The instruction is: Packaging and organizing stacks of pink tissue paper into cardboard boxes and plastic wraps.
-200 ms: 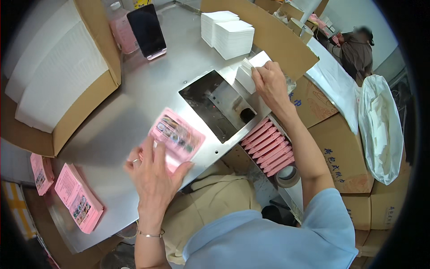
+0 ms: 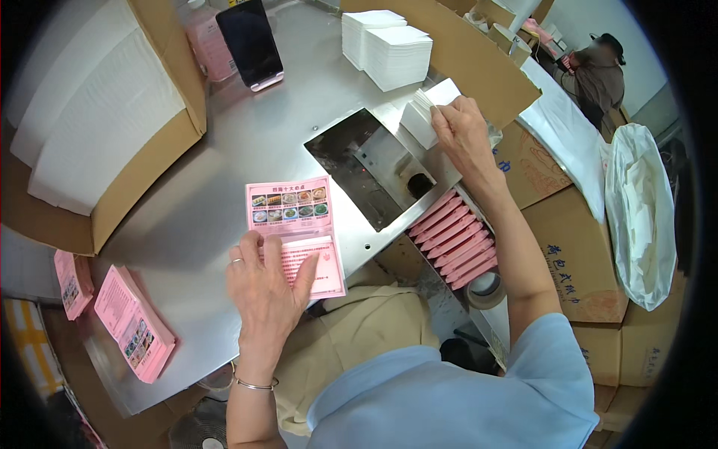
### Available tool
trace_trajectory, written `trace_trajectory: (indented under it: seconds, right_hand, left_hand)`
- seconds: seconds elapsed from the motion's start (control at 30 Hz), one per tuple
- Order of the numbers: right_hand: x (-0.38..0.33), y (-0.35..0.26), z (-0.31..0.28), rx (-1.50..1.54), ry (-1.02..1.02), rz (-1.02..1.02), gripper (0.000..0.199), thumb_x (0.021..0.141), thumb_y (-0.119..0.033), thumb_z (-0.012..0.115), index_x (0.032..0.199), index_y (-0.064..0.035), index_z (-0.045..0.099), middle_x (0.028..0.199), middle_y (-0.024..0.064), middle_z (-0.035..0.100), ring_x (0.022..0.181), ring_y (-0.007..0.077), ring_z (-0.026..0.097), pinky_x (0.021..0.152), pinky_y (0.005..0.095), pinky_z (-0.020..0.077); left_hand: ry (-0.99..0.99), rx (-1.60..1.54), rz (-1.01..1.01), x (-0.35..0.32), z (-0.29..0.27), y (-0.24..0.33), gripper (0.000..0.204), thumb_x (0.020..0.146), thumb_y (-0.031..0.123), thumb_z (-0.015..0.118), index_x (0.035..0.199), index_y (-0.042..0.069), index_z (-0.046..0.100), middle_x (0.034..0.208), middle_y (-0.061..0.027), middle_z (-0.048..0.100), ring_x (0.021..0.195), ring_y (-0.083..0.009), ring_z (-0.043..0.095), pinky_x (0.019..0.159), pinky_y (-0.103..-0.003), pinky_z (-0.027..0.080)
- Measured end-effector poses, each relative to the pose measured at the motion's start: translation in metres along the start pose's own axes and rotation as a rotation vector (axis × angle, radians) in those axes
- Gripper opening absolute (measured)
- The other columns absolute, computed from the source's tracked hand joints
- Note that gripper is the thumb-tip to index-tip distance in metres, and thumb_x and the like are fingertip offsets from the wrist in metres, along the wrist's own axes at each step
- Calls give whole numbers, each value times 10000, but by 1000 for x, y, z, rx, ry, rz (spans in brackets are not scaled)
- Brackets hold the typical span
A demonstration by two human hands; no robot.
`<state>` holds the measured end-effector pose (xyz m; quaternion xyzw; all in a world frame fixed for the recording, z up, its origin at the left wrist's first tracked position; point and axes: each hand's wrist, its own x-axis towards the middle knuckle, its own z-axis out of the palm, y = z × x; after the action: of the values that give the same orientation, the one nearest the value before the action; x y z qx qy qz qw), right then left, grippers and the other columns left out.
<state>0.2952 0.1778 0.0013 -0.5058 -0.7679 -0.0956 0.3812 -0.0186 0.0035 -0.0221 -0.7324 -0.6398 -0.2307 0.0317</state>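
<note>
My left hand (image 2: 271, 288) lies over a pink printed wrapper (image 2: 290, 206) flat on the metal table. Its thumb and fingers are apart, pressing on the lower half, where a white edge shows. Small food pictures cover the wrapper's upper half. At the far right of the table opening, my right hand (image 2: 464, 133) pinches the edge of a small stack of folded white tissues (image 2: 421, 123). Two taller stacks of white tissues (image 2: 398, 60) stand beyond it. Piles of pink wrappers (image 2: 134, 322) rest at the table's left edge.
A dark rectangular opening (image 2: 359, 168) is set into the metal table (image 2: 247, 150). Below the table's right edge, a box holds several pink packets (image 2: 456, 239) and a tape roll (image 2: 485, 290). An open carton (image 2: 149, 179) of white tissue and a phone on a stand (image 2: 250, 45) stand far left.
The pink wrapper has straightened from a tilt and lies still under my left hand, which has shifted slightly right. My right hand keeps its pinch on the tissues.
</note>
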Motion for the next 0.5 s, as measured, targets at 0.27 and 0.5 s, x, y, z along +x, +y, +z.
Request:
trace_trajectory:
  seconds: [0.27,0.5]
  right_hand:
    - [0,2,-7,-26,-95,-34,211,897,-121,619,764,37,665,806,173,570,846,324,549,767,441,467]
    - [0,5,-8,-59,-130,-60,143,861,-93,633,871,40,684,826,167,577,896,338,563,814,439,479]
  left_hand:
    - [67,13,32,1,-1,4,346,873,274,705,1077,24,579,1135,-187,542,952,-348,525,794,-453,438]
    - [94,14,65,-1,4,0,312,866,276,698,1027,20,622,1056,-172,536,926,-326,509,761,-443,430]
